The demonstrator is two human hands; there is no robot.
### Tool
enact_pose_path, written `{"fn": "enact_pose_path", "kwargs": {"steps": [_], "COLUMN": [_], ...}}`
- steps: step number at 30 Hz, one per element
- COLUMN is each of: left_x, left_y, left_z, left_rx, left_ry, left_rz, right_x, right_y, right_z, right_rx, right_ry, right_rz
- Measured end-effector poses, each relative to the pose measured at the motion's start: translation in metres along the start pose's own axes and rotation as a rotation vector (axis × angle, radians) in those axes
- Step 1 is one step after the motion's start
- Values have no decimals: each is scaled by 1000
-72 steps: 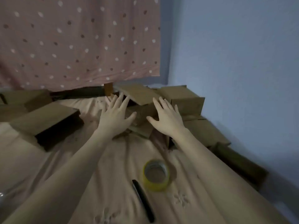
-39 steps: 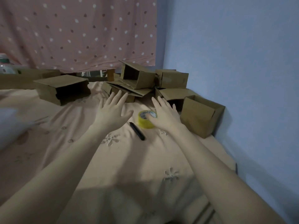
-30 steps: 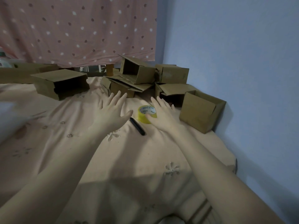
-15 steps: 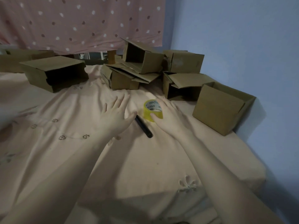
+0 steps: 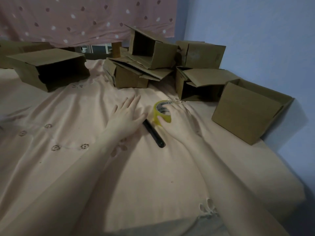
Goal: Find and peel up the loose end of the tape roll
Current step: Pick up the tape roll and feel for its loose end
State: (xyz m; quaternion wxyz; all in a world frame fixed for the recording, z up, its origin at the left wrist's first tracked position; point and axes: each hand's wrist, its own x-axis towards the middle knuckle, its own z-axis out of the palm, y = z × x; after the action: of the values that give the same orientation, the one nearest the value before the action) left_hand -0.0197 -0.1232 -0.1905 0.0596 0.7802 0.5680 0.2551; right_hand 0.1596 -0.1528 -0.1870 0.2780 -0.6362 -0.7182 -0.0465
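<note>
A yellow tape roll (image 5: 161, 111) with printed white core lies on the peach bedsheet, tilted up toward me. My right hand (image 5: 179, 122) is wrapped over its right side, thumb on the near rim and fingers over the far rim. My left hand (image 5: 127, 116) lies flat on the sheet just left of the roll, fingers spread, holding nothing. No loose tape end is visible.
A black marker (image 5: 154, 133) lies between my hands, pointing toward me. Several open cardboard boxes ring the far side: one at left (image 5: 49, 68), a pile in the middle (image 5: 143, 65), one at right (image 5: 250, 109) by the blue wall. A dotted pink curtain hangs behind.
Both hands came back from the boxes toward the tape roll. The right hand settled over the roll, which now tilts up, and the left hand lowered onto the sheet.
</note>
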Motion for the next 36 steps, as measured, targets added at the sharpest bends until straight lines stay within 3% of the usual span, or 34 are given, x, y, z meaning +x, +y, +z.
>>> {"fn": "enact_pose_path", "kwargs": {"steps": [12, 18, 22, 30, 36], "left_x": [11, 10, 10, 6, 11], "left_y": [0, 0, 4, 24, 22], "left_z": [18, 20, 22, 12, 13], "left_rx": [-103, -255, -464, -669, -792], "left_ry": [3, -16, -38, 185, 208], "left_rz": [47, 168, 182, 165, 65], "right_x": [-1, -6, -6, -4, -4], "right_y": [1, -3, 1, 4, 3], "right_z": [0, -9, -11, -10, -13], "right_rx": [29, -6, 109, 390, 476], "right_ry": [-8, 8, 66, 129, 152], "right_rz": [3, -8, 21, -31, -67]}}
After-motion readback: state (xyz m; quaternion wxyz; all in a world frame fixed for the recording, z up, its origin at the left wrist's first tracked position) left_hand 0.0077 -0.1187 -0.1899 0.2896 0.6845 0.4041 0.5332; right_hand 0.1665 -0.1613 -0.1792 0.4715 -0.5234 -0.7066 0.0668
